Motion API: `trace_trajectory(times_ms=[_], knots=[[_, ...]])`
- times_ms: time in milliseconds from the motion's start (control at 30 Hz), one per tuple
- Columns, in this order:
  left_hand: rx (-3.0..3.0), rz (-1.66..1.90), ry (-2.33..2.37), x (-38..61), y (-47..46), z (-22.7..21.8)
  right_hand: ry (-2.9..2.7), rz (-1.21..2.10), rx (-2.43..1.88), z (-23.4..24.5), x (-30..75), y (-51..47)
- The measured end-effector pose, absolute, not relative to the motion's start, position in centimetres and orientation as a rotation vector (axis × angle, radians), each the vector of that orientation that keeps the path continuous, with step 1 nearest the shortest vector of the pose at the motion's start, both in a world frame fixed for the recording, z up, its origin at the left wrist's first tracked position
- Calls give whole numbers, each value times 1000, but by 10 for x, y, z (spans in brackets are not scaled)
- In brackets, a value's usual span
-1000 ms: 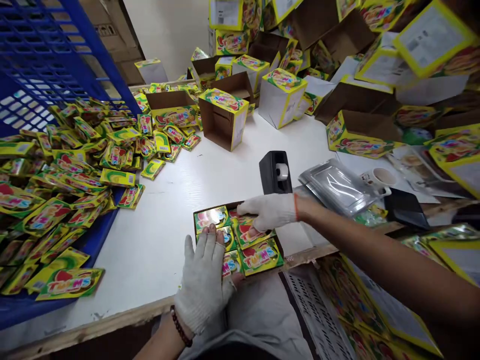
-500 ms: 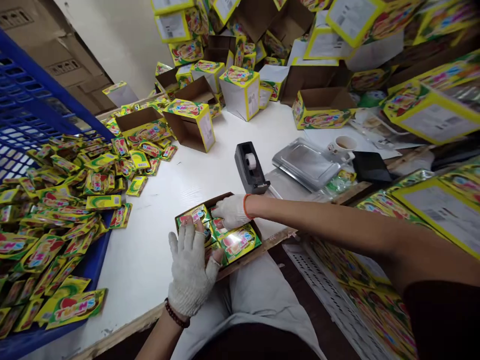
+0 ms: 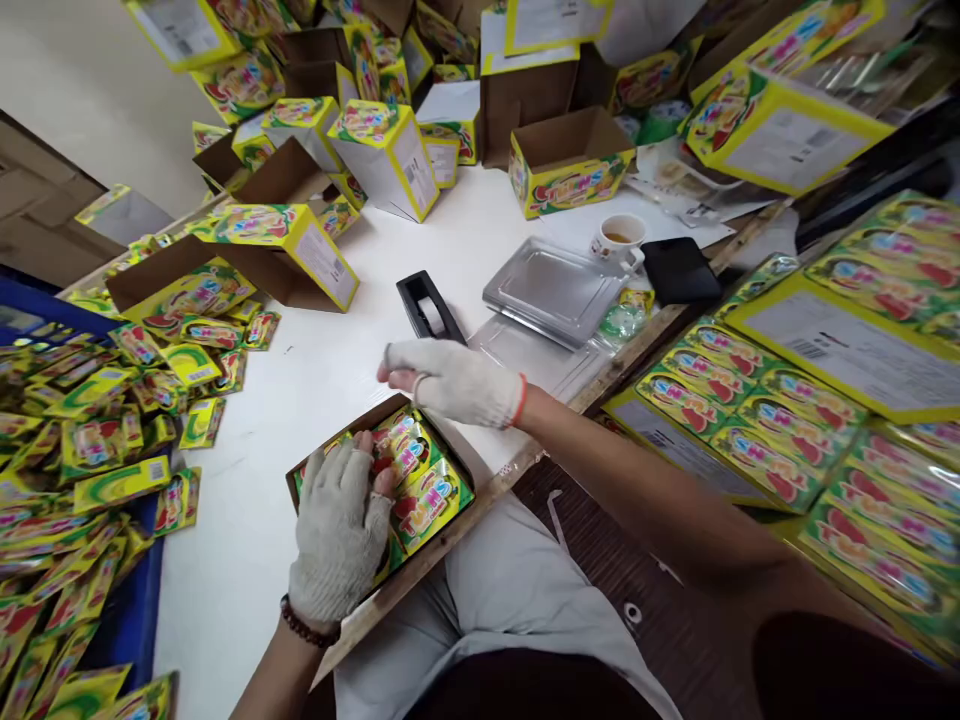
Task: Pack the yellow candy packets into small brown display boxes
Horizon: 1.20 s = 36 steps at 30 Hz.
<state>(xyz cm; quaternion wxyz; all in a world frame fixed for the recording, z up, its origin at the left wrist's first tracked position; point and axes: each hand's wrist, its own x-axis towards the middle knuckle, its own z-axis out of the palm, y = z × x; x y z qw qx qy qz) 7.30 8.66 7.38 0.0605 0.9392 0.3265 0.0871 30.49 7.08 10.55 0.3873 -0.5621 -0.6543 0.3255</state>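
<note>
A cardboard display box (image 3: 459, 466) at the table's front edge holds several yellow-green candy packs (image 3: 429, 500) with a colourful logo. My left hand (image 3: 341, 525), in a white knit glove with bare fingertips, lies flat over the packs at the box's left side, fingers stretched. Just above the box's far right edge hovers my right hand (image 3: 459, 382), gloved too, its fingers extended to the left and nothing visible in them. Behind it stands a black tape dispenser (image 3: 427, 305), whose near end the hand hides.
To the left, a blue crate (image 3: 139, 590) overflows with loose candy packs (image 3: 97, 440). Printed boxes (image 3: 390, 155) pile up at the back. Clear plastic trays (image 3: 555, 290), a cup (image 3: 619, 238) and a black flat device (image 3: 681, 270) sit right. Filled boxes (image 3: 750, 400) stack beside the table.
My right hand has lifted out of the box and moved up towards the tape dispenser. My left hand stays on the packs. The view has swung to the right.
</note>
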Motion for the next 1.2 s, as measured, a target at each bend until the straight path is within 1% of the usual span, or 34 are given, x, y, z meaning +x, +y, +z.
trace_trajectory(times_ms=[100,233,300,467,533,600,700,800,933,1000,1067,1200], knots=[[2739,204,955,94,97,81,-1382,807,-1412,85,320,27],[2680,-8,878,111,103,75,-1447,906,-1541,50,304,-27],[2663,-31,873,112,102,70,-1507,903,-1655,41,285,-43],[2581,-42,964,113,103,72,-1553,699,-2057,51,237,-61],[2535,-80,972,113,106,76,-1557,617,-2075,58,225,-66],[2497,-93,890,109,108,79,-1559,607,-2019,61,219,-70],[2552,-57,679,101,105,76,-1492,830,-1988,57,219,-75],[2742,16,610,96,95,67,-1390,1053,-2019,52,228,-75],[2774,50,602,97,87,62,-1575,1054,-2260,66,242,-55],[2746,76,595,98,89,62,-1749,1108,-2389,78,248,-39],[2735,117,579,98,91,62,-1822,1206,-2427,90,252,-22],[2678,119,576,99,94,60,-1438,1672,-2303,105,256,-5]])
